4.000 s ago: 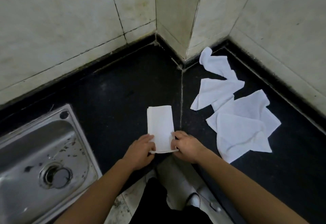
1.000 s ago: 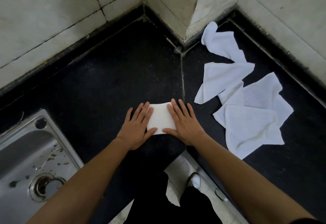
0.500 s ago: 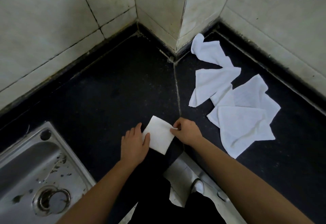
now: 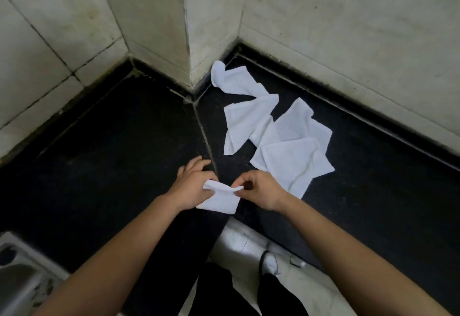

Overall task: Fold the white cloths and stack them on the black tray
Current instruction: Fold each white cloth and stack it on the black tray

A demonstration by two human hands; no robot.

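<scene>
Left hand point(image 4: 191, 187), right hand point(image 4: 262, 195): pinch grips

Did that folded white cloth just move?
Yes. The folded white cloth, earlier flat left of the black countertop seam, is now at the seam's near end, toward the person, pinched by left hand and right hand.

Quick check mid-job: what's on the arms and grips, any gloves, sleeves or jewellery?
Nothing worn shows. Left grip and right grip are ungloved, no ring visible; left forearm and right forearm are bare to the frame edge, no sleeve, watch or band.
</scene>
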